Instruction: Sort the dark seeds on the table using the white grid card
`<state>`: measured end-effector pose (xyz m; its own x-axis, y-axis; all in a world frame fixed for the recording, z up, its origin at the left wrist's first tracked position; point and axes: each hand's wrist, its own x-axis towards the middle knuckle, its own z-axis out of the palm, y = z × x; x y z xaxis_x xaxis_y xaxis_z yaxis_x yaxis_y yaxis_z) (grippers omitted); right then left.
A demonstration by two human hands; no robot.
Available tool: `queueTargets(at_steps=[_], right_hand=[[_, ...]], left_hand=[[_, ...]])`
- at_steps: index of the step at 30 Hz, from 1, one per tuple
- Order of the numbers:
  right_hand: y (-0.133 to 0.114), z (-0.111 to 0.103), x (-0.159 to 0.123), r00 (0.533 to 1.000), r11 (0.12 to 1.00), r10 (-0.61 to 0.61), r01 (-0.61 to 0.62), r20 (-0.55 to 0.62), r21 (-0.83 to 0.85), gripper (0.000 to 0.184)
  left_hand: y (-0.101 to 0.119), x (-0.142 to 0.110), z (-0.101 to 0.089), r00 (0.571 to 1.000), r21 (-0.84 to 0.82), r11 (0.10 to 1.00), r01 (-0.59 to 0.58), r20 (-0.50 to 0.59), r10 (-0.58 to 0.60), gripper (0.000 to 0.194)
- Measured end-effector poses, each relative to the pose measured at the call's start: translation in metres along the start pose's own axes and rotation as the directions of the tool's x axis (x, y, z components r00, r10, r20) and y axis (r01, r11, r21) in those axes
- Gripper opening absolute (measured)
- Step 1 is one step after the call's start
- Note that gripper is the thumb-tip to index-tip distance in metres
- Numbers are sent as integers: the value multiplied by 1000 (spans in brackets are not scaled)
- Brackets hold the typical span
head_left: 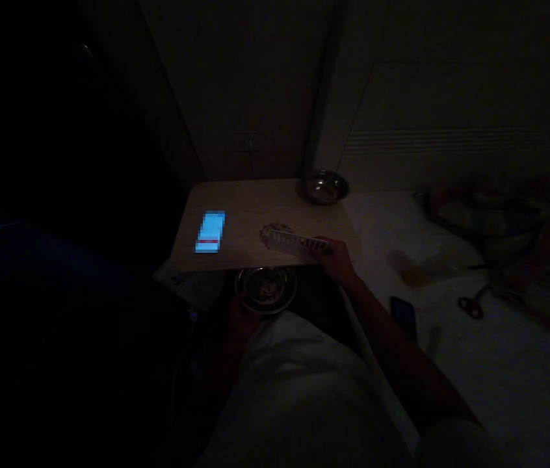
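Note:
The room is very dark, so details are faint. My right hand point(336, 258) is closed around one end of a pale plastic strip with a row of slots point(287, 242); its exact kind is unclear. The strip's far end lies at a small heap of dark and light bits point(270, 231) on the wooden tabletop point(236, 195). Just below the table's near edge, my left hand point(244, 313) grips a round metal bowl point(287, 300) by its left side. Some pale bits point(268, 290) lie at the bottom of that bowl.
A lit phone point(210, 231) lies at the table's left. Another metal bowl point(324, 188) stands at its far right corner. On the white bedding point(455, 364) to the right are a dark phone point(403, 316), a red-handled object point(471, 307) and crumpled cloth point(494, 214). A socket with a plug point(249, 142) is behind.

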<state>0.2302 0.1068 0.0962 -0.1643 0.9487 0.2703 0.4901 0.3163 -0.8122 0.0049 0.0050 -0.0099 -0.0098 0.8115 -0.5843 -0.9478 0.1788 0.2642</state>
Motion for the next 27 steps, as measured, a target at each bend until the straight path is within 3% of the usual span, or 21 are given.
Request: queueTargets(at_steps=[6, 19, 27], right_hand=[[-2, 0, 1, 1000, 1000, 3, -4, -20, -10, 28], [-10, 0, 0, 995, 998, -41, 46, 90, -50, 25], [-12, 3, -2, 981, 998, -62, 57, 186, 33, 24]], left_hand=[[1, -4, 2, 1000, -4, 1000, -4, -8, 4, 32], [-1, 2, -3, 1000, 8, 1000, -28, -5, 28, 30], [0, -1, 1, 999, -1, 1000, -18, 26, 18, 31]])
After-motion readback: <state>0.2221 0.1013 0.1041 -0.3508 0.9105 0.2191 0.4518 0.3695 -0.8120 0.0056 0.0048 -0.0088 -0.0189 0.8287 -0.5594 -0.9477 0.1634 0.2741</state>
